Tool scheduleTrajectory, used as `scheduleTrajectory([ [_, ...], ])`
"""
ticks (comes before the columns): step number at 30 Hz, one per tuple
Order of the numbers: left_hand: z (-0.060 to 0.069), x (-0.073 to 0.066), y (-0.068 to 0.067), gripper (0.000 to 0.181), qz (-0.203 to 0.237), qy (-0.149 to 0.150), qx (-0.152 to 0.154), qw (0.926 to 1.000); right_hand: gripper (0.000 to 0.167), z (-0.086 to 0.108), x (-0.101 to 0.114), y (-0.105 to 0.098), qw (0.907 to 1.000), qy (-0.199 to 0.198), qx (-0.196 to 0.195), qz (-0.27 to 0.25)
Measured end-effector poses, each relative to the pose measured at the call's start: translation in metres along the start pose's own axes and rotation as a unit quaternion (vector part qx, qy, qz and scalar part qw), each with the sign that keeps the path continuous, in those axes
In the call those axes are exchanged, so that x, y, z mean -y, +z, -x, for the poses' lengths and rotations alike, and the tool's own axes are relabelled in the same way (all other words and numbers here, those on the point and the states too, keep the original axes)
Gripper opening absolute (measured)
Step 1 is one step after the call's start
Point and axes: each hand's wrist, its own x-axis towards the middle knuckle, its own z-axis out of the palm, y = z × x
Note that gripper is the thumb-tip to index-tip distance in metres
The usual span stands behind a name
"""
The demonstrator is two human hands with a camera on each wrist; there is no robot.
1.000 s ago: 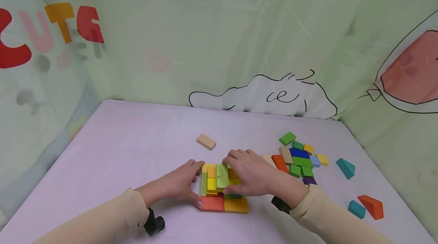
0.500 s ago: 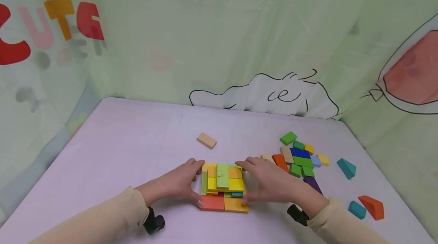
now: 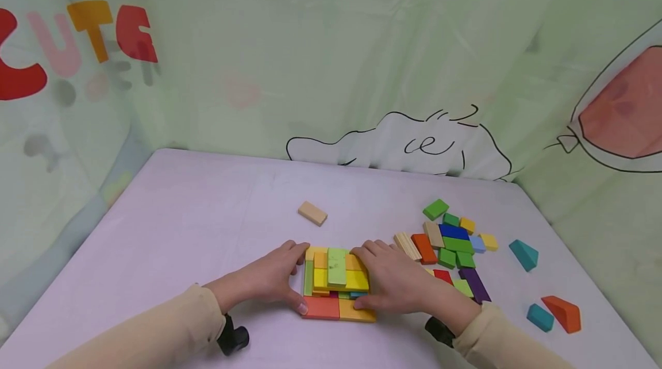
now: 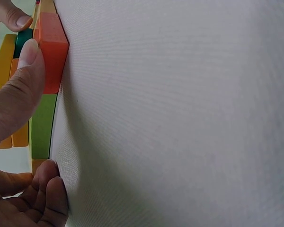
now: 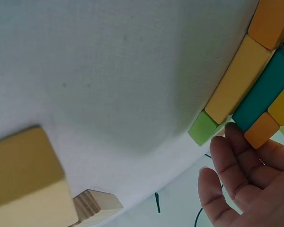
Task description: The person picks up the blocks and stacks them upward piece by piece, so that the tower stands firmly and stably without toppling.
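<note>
A low layered stack of coloured blocks stands near the table's front, with a light green block [image 3: 337,266] lying on top across yellow blocks [image 3: 357,280]. My left hand [image 3: 264,278] holds the stack's left side, its thumb at the red front block [image 3: 322,307] and its fingers at the back corner. Around the right side is my right hand [image 3: 397,281], thumb in front and fingers behind. In the right wrist view, fingertips of my right hand [image 5: 248,177] touch the end of a teal block [image 5: 262,90]. The left wrist view shows my left thumb against a red-orange block [image 4: 53,52].
A plain wooden block [image 3: 312,214] lies behind the stack. To the right is a loose group with a blue block [image 3: 454,232], a purple block [image 3: 474,284] and several others. Farther right lie teal pieces [image 3: 524,254] and an orange piece [image 3: 562,312].
My right hand has moved from over the upper blocks to the stack's right side, then slightly back left. My left hand has stayed in place.
</note>
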Motion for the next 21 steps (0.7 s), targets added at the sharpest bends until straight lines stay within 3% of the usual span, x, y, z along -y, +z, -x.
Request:
scheduleTrajectory([
  [21,0.0003,-0.0014,-0.0005,0.109,-0.002,-0.005,-0.001,1.0000,0.077,-0.0012,-0.0006,-0.0050,1.0000,0.003,0.005,-0.006],
])
